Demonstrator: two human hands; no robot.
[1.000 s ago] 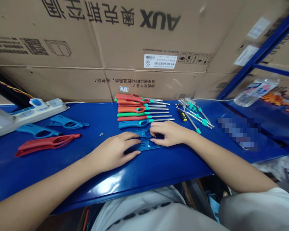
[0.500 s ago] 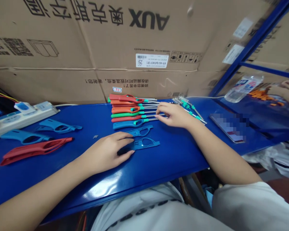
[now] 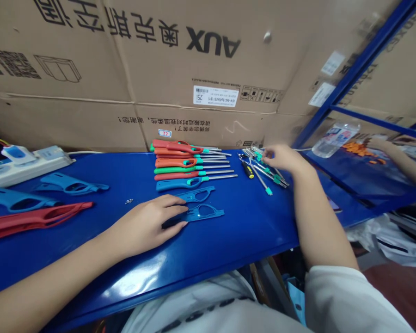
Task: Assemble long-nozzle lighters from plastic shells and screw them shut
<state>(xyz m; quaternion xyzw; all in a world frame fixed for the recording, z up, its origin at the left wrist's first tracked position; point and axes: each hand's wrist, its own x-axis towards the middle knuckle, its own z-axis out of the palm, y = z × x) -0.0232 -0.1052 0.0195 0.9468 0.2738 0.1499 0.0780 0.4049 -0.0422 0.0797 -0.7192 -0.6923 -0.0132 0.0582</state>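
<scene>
My left hand (image 3: 149, 224) rests on the table, its thumb and fingers around the rear of a blue lighter handle half (image 3: 206, 212). Just behind that lies a second blue half (image 3: 198, 194), near my fingertips. My right hand (image 3: 282, 158) is over a pile of metal lighter tubes with teal ends (image 3: 268, 173). Its fingers are bent and blurred, so whether they grip a tube does not show. Between the hands, several long-necked lighters in red, orange, green and blue (image 3: 178, 171) lie in a row, metal tubes pointing right.
A black-and-yellow screwdriver (image 3: 248, 169) lies beside the tubes. Blue handle shells (image 3: 71, 183), a red one (image 3: 38, 219), small metal pins (image 3: 129, 201) and a power strip (image 3: 31, 164) are at left. Behind stands a cardboard box (image 3: 166, 69). Another person's hand (image 3: 379, 144) is near orange pieces and a bottle (image 3: 334, 138).
My right hand has moved right from the lighters' tubes to the loose pile, uncovering the screwdriver. My left hand stays on the blue half. The view has shifted slightly.
</scene>
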